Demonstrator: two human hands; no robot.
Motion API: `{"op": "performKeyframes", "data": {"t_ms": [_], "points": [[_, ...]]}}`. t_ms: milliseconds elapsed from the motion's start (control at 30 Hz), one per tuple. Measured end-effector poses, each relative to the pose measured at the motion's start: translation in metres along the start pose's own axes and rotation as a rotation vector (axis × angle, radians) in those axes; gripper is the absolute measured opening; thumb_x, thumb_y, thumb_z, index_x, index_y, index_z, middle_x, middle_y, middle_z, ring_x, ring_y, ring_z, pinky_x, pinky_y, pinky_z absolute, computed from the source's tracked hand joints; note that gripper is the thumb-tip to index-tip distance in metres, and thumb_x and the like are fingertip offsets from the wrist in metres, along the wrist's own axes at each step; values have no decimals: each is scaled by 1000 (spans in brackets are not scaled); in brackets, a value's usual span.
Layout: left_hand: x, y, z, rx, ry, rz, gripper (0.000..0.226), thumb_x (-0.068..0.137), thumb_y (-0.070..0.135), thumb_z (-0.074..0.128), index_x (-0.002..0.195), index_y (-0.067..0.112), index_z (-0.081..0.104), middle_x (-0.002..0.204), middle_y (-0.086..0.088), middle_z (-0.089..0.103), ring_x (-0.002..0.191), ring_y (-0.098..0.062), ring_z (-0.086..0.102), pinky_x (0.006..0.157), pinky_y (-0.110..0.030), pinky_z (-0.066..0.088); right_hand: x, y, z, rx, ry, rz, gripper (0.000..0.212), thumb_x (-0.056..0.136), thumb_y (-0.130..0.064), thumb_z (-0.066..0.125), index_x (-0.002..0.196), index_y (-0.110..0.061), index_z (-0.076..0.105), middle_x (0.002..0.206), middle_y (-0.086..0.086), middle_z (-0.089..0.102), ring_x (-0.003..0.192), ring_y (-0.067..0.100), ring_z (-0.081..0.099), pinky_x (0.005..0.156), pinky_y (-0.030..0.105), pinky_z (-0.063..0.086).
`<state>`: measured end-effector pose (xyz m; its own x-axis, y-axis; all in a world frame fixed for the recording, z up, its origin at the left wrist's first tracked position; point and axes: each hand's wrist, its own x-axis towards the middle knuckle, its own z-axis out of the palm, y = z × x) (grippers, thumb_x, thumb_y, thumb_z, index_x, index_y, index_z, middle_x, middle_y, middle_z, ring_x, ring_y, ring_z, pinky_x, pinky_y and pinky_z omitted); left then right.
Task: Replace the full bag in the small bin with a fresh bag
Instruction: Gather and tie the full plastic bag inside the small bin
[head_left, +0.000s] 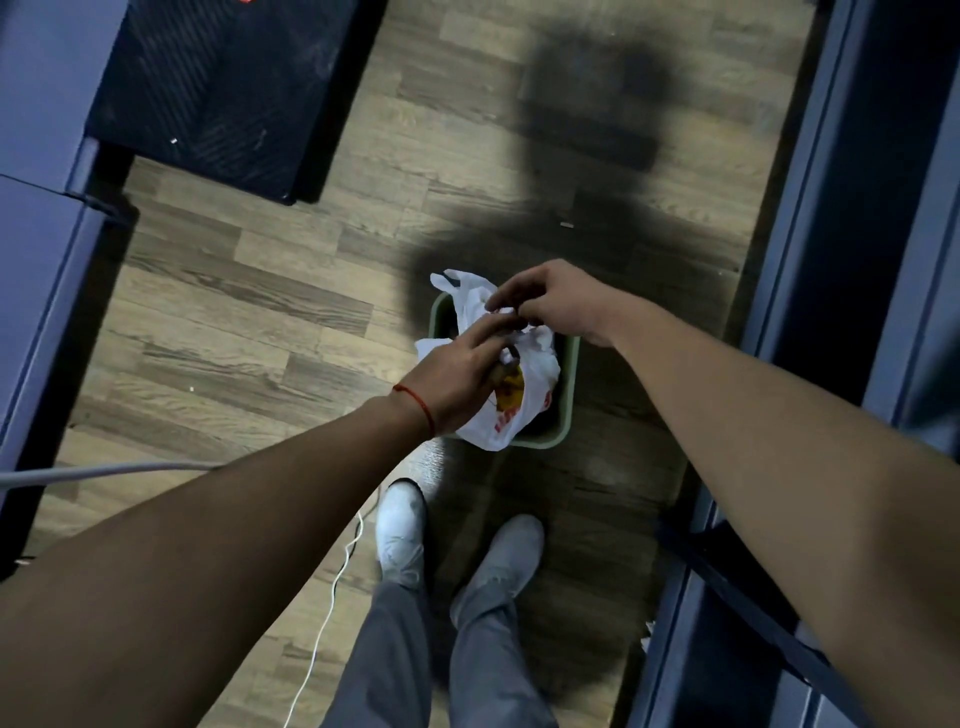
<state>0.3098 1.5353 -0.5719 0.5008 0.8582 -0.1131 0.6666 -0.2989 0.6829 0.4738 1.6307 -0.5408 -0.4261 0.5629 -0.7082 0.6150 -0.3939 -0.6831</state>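
Small green bin, rectangular, standing on the wood-plank floor just ahead of the person's two white shoes. White plastic bag, printed in red and yellow, seated in the bin; its upper edges bunch above the rim, and one loose handle sticks up at the far left corner. Left hand, wearing a red string bracelet at the wrist, reaches over the near-left side of the bin; its fingers curl into the gathered plastic at the bag's mouth, grip narrow and closed on the bag. Right hand comes in from the far-right side, fingertips pinched on the same bunched plastic, touching or nearly touching the left fingers; grip likewise narrow, holding the bag. Bag contents largely hidden by hands and folds; something brownish shows beside the left fingers, too blurred to identify. A dark shadow lies across the floor beyond the bin. Dark mat at upper left. Blue-grey cabinet fronts along the left edge, dark framed furniture along the right. White cable trailing over the floor at lower left; grey trousers at bottom centre.
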Motion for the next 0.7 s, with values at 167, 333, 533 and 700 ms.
{"op": "performKeyframes", "data": {"t_ms": [167,333,533,700], "points": [[-5,3,-4,44,40,-1,34,95,25,47,117,4,61,137,-17,49,102,-34,63,78,-35,56,-8,-1,-3,43,-82,25,34,88,5,55,101,-23,69,105,0,67,105,12,59,89,30,50],[-10,7,-3,26,110,-14,31,94,26,50,114,7,64,128,-11,57,100,-28,64,75,-34,55,-17,8,5,86,17,3,21,88,-3,63,98,-21,70,96,-2,67,88,4,60,68,19,44],[-12,11,2,-6,183,-89,31,91,9,60,121,10,61,121,-7,66,100,-26,66,80,-28,53,-21,15,21,-6,241,-36,15,84,-12,68,85,-27,65,94,-5,65,94,10,60,82,29,51],[-11,14,8,-116,212,-256,27,94,15,55,121,15,55,120,-1,63,101,-12,60,77,-3,36,-26,22,40,-207,397,-103,16,84,-17,66,93,-27,58,92,-9,59,86,9,55,73,25,44]]}}
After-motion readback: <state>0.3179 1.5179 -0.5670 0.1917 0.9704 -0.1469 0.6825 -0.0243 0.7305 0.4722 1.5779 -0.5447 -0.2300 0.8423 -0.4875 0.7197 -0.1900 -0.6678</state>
